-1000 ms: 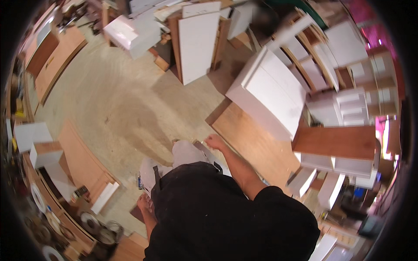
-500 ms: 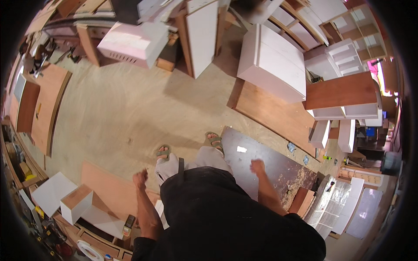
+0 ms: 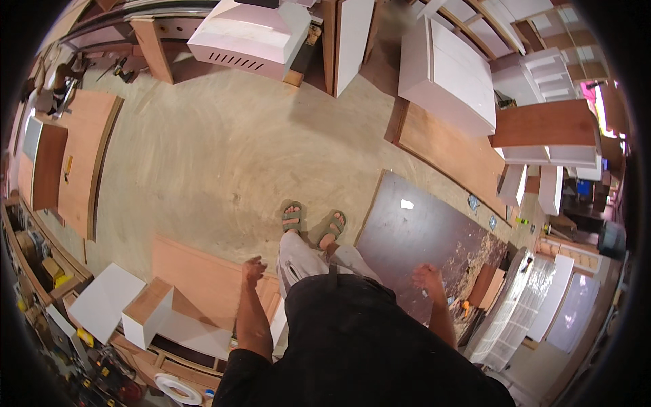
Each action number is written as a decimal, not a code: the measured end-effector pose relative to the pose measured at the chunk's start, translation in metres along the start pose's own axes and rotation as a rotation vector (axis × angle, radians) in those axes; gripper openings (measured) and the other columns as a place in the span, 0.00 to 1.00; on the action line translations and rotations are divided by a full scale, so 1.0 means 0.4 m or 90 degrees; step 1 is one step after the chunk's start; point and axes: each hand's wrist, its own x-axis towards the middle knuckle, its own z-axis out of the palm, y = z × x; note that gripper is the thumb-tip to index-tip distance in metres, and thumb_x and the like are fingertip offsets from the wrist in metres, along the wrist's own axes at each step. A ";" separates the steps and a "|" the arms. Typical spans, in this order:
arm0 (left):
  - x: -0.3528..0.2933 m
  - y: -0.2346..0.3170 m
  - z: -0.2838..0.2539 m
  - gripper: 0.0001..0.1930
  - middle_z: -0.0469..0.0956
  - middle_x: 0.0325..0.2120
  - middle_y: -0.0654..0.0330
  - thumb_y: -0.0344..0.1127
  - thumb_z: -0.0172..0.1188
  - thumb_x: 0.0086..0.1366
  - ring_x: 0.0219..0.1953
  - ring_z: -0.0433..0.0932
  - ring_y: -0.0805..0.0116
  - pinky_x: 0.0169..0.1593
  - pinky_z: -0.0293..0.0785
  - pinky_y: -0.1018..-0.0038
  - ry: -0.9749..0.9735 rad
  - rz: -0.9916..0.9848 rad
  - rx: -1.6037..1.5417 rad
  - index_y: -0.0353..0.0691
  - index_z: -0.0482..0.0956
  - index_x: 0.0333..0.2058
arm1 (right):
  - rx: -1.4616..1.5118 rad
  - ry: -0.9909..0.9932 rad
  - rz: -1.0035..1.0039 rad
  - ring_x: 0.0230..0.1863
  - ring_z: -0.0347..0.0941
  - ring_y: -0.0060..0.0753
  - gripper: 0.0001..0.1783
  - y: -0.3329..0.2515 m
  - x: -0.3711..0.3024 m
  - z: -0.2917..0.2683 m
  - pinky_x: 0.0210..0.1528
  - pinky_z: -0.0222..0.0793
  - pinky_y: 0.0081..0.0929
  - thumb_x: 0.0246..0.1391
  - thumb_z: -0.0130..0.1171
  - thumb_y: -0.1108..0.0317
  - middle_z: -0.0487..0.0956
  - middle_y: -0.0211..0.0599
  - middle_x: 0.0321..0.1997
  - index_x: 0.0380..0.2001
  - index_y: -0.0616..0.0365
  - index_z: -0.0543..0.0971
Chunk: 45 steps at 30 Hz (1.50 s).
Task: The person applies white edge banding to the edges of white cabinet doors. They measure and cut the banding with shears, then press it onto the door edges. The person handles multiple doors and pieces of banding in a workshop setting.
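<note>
The left hand [image 3: 253, 270] hangs half open, its fingers loosely bent, and nothing shows in its grasp; below it lies a flat, pinkish wood panel [image 3: 193, 263] with a smooth, plain face. The right hand [image 3: 427, 277] is opened wider, fingers a little spread and likewise bare, above a dark brown board [image 3: 413, 230] on the floor to the person's right; whether the fingers touch anything there is hard to tell, though they look clear of it. The board has a dull sheen, a small white scrap [image 3: 407, 204] near its far end and crumbly, pale shavings [image 3: 480, 256] along its right side. Green strapped sandals [image 3: 291, 216] stand on the scuffed, swirl-marked concrete floor [image 3: 196, 149]. Beyond the board, a tan plywood sheet [image 3: 444, 159] lies under a boxy, smooth white cabinet [image 3: 451, 78]. Clear, glossy, wrinkled film covers a long bundle [image 3: 507, 315] at the right, and a white ring [image 3: 169, 381] lies at lower left.
</note>
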 end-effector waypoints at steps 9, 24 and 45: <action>0.028 0.037 -0.022 0.30 0.82 0.46 0.58 0.36 0.67 0.65 0.44 0.82 0.63 0.48 0.79 0.64 -0.028 0.077 -0.103 0.38 0.73 0.65 | -0.299 0.103 0.109 0.29 0.79 0.25 0.12 0.164 -0.113 0.067 0.29 0.77 0.26 0.63 0.62 0.58 0.82 0.30 0.30 0.38 0.55 0.83; 0.070 0.126 -0.078 0.30 0.80 0.41 0.63 0.36 0.65 0.66 0.43 0.80 0.68 0.47 0.78 0.67 -0.076 0.106 -0.149 0.40 0.72 0.65 | -0.492 0.072 -0.037 0.21 0.78 0.26 0.21 0.091 -0.076 0.171 0.23 0.73 0.26 0.58 0.64 0.54 0.81 0.36 0.21 0.20 0.61 0.80; -0.046 0.114 -0.306 0.19 0.87 0.39 0.56 0.33 0.75 0.57 0.39 0.86 0.65 0.40 0.84 0.65 0.253 0.143 -0.269 0.38 0.86 0.48 | -0.592 -0.098 -0.071 0.36 0.79 0.38 0.22 -0.270 0.412 0.856 0.39 0.74 0.36 0.62 0.56 0.52 0.84 0.44 0.33 0.37 0.63 0.85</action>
